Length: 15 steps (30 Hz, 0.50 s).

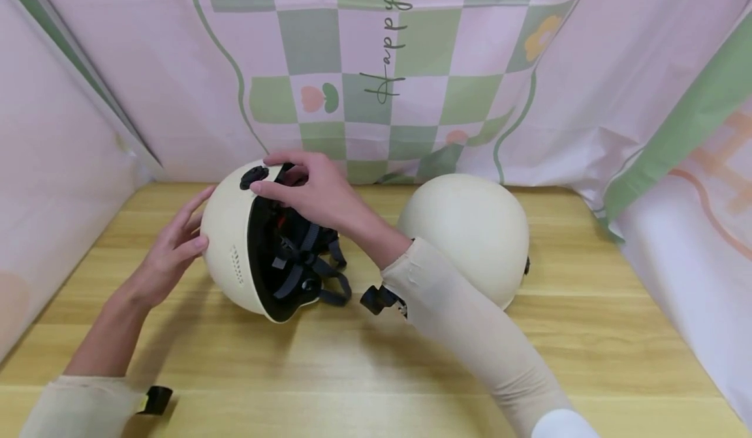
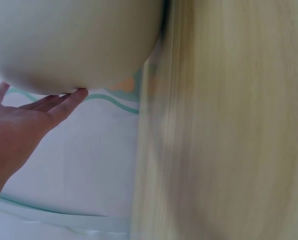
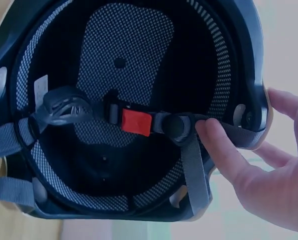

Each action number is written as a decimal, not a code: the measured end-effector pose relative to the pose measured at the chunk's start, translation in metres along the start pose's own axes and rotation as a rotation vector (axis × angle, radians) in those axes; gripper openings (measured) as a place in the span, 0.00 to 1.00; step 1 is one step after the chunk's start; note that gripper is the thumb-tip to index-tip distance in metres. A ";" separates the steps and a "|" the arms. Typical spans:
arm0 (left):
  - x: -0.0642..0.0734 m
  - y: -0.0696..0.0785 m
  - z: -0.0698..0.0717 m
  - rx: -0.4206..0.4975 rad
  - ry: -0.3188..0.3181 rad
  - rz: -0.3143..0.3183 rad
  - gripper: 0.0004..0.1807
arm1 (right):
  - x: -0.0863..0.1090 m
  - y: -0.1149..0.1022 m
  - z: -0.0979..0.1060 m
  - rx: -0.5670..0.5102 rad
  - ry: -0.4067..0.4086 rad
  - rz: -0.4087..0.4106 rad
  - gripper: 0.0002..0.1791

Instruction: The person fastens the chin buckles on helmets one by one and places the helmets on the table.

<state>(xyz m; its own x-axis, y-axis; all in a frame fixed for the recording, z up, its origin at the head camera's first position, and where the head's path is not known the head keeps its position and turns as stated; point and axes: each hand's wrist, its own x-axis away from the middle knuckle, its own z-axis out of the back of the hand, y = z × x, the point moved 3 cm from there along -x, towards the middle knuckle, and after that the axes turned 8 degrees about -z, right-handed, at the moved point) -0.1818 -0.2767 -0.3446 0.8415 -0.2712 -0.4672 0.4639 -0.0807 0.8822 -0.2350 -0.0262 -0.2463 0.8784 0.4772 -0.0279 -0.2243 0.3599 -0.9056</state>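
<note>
A cream helmet (image 1: 226, 242) stands tilted on its side at the left of the table, its opening facing right. My right hand (image 1: 320, 187) grips its upper rim beside a black round fitting (image 1: 254, 177). In the right wrist view, one digit lies inside against the grey strap (image 3: 194, 175), with other fingers outside the shell. The dark padded inside shows a red buckle (image 3: 136, 122) on the chin strap. My left hand (image 1: 167, 255) touches the rounded crown from the left with fairly straight fingers, as the left wrist view also shows.
A second cream helmet (image 1: 470, 229) sits dome up on the wooden table (image 1: 364, 386), partly behind my right forearm. Behind the table hangs a checked cloth (image 1: 364, 46), with more cloth on both sides.
</note>
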 end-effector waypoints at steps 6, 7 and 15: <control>0.001 0.001 -0.001 -0.014 0.009 0.001 0.35 | -0.001 0.004 -0.007 -0.300 -0.033 -0.049 0.25; 0.001 0.001 -0.001 -0.019 0.010 0.005 0.35 | -0.001 0.005 -0.008 -0.359 -0.032 -0.055 0.24; 0.001 0.005 -0.001 -0.095 0.015 0.019 0.36 | -0.002 0.008 -0.010 -0.526 0.017 -0.059 0.21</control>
<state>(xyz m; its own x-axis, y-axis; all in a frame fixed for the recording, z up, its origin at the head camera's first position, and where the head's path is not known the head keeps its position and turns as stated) -0.1788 -0.2762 -0.3407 0.8541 -0.2571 -0.4521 0.4714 0.0155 0.8818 -0.2344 -0.0329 -0.2575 0.8908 0.4536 0.0268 0.0642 -0.0673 -0.9957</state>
